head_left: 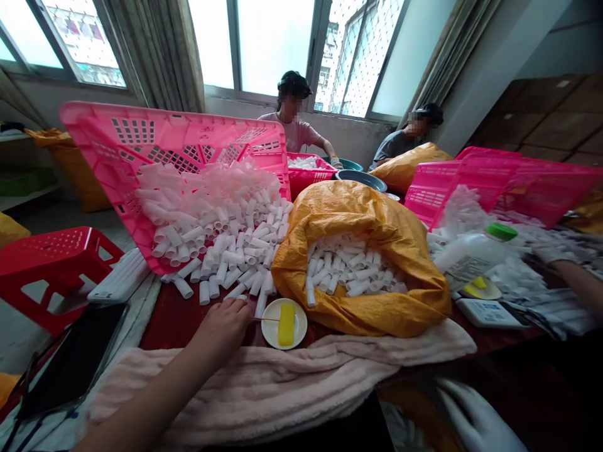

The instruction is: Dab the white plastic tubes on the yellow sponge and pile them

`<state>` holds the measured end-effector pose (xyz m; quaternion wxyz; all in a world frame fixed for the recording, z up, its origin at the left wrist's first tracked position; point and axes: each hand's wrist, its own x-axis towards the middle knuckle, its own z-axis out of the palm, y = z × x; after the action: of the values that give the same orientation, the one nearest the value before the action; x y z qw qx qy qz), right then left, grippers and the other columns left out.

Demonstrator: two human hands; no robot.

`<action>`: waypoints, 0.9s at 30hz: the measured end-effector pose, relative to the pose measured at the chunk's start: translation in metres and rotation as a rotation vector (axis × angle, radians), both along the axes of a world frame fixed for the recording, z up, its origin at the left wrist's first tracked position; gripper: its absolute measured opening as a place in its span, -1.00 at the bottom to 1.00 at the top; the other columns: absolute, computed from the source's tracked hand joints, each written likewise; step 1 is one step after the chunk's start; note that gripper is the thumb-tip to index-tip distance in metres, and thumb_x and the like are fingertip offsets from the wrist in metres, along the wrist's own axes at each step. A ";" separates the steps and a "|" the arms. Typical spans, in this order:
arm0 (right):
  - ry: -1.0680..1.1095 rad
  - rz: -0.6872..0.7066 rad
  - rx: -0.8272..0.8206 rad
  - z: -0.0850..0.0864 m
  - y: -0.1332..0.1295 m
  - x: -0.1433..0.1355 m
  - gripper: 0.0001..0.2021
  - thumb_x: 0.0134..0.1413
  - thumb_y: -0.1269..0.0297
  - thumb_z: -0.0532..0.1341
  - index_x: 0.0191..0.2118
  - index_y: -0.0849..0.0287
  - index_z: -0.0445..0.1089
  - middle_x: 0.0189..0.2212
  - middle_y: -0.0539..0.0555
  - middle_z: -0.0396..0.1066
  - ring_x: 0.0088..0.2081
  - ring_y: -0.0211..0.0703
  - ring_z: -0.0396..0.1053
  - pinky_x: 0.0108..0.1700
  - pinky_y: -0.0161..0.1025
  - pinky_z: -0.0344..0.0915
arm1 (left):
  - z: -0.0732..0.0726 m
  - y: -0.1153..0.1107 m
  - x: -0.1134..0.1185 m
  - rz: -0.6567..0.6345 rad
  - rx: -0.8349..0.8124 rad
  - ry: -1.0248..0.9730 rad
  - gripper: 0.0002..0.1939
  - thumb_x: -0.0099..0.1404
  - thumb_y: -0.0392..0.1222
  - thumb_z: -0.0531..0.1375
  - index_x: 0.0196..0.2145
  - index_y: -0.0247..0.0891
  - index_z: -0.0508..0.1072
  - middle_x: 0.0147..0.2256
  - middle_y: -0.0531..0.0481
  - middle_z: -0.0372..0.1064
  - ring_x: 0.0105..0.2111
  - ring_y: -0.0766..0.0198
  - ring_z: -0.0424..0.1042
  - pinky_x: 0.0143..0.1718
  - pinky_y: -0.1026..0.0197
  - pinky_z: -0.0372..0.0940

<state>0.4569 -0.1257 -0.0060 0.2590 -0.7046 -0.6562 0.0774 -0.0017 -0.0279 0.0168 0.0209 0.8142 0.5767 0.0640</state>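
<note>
My bare left hand (226, 326) is closed beside the front edge of a heap of white tubes (235, 248). A thin stick (267, 319) runs from its fingers to a small white plate (267, 336), where a yellow block (286, 324) lies. Its fingertips are close to the nearest tubes. Lower right, my right hand (475, 417) shows in a white glove, low beside the table, blurred, with fingers stretched out and nothing visible in them. An orange sack (330, 320) stands open behind the plate, with white tubes inside.
A tilted pink basket (113, 182) backs the heap. A pinkish towel (264, 383) lines the front edge. Left are a black tablet (75, 358) and red stool (42, 257). A green-capped bottle (471, 254) and a co-worker's gloved hand (556, 254) are right; two people sit opposite.
</note>
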 end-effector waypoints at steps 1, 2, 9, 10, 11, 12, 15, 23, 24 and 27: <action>0.052 0.092 0.015 0.009 0.015 -0.020 -0.74 0.03 0.16 0.07 -0.23 0.09 0.43 -0.21 0.17 0.47 -0.18 0.02 0.44 -0.13 -0.10 0.40 | -0.005 0.002 0.003 -0.010 0.008 0.019 -0.78 0.26 -0.33 -0.02 -0.27 -0.25 0.41 -0.20 -0.12 0.35 -0.14 0.08 0.26 -0.18 0.07 0.16; 0.096 0.189 0.048 0.021 0.035 -0.044 -0.72 0.07 0.19 0.06 -0.14 0.10 0.39 -0.14 0.17 0.44 -0.13 -0.01 0.41 -0.07 -0.09 0.36 | -0.009 0.003 0.007 -0.020 0.015 0.029 -0.79 0.28 -0.30 -0.02 -0.29 -0.24 0.41 -0.23 -0.11 0.35 -0.16 0.09 0.27 -0.18 0.06 0.16; -0.207 0.859 0.113 0.073 0.186 -0.196 -0.74 -0.07 0.52 0.15 -0.23 0.15 0.44 -0.15 0.12 0.39 -0.11 -0.06 0.33 -0.05 -0.12 0.29 | -0.017 0.001 0.014 -0.027 0.017 0.038 -0.78 0.28 -0.30 -0.03 -0.37 -0.25 0.40 -0.28 -0.11 0.33 -0.22 0.12 0.26 -0.21 0.09 0.14; -0.247 0.906 0.097 0.075 0.196 -0.203 -0.78 -0.09 0.51 0.18 -0.28 0.16 0.45 -0.18 0.12 0.40 -0.12 -0.06 0.34 -0.07 -0.12 0.29 | -0.016 0.000 0.015 -0.031 -0.004 0.028 -0.79 0.26 -0.33 -0.02 -0.35 -0.24 0.40 -0.29 -0.10 0.32 -0.23 0.14 0.25 -0.22 0.10 0.15; -0.268 0.929 0.096 0.075 0.202 -0.207 -0.82 -0.10 0.49 0.20 -0.31 0.17 0.45 -0.19 0.13 0.40 -0.13 -0.04 0.33 -0.07 -0.10 0.29 | -0.014 -0.001 0.015 -0.037 -0.034 0.011 -0.79 0.25 -0.35 -0.02 -0.33 -0.24 0.40 -0.29 -0.10 0.31 -0.24 0.15 0.25 -0.22 0.13 0.15; -0.264 0.921 0.110 0.076 0.202 -0.207 -0.85 -0.08 0.46 0.21 -0.32 0.18 0.44 -0.20 0.14 0.40 -0.12 -0.03 0.32 -0.07 -0.08 0.27 | -0.012 -0.002 0.016 -0.044 -0.072 -0.008 -0.78 0.24 -0.36 -0.02 -0.31 -0.24 0.40 -0.28 -0.09 0.31 -0.24 0.17 0.25 -0.22 0.15 0.16; -0.043 0.818 0.153 0.078 0.178 -0.200 -0.89 0.07 0.36 0.14 -0.27 0.20 0.37 -0.27 0.13 0.38 -0.20 -0.09 0.31 -0.11 -0.11 0.29 | -0.008 -0.003 0.018 -0.055 -0.195 -0.063 -0.77 0.21 -0.37 -0.03 -0.28 -0.23 0.39 -0.26 -0.08 0.32 -0.24 0.20 0.26 -0.23 0.21 0.18; 0.302 0.801 -0.117 0.038 0.119 -0.218 -0.78 0.19 0.26 0.04 -0.08 0.12 0.29 -0.24 0.06 0.42 -0.22 -0.17 0.39 -0.13 -0.24 0.36 | -0.011 -0.002 0.017 -0.056 -0.226 -0.088 -0.77 0.19 -0.35 -0.01 -0.27 -0.21 0.39 -0.34 -0.04 0.33 -0.33 0.22 0.34 -0.32 0.24 0.21; 0.232 0.787 -0.053 0.033 0.125 -0.220 -0.77 0.18 0.28 0.04 -0.07 0.14 0.29 -0.21 0.09 0.42 -0.18 -0.14 0.39 -0.08 -0.19 0.35 | -0.012 -0.001 0.016 -0.058 -0.215 -0.083 -0.76 0.19 -0.36 -0.02 -0.26 -0.21 0.40 -0.34 -0.04 0.33 -0.32 0.22 0.34 -0.32 0.23 0.21; 0.062 0.778 0.105 0.024 0.147 -0.220 -0.76 0.17 0.37 0.01 -0.09 0.17 0.31 -0.14 0.15 0.41 -0.09 -0.06 0.36 0.01 -0.06 0.30 | -0.015 -0.001 0.016 -0.061 -0.194 -0.077 -0.75 0.19 -0.38 -0.03 -0.29 -0.22 0.39 -0.34 -0.04 0.34 -0.31 0.22 0.34 -0.32 0.25 0.21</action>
<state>0.2371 0.0215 0.0176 0.2660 -0.3864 -0.8690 0.1574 0.0142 -0.0285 0.0020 0.1236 0.8225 0.5539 0.0386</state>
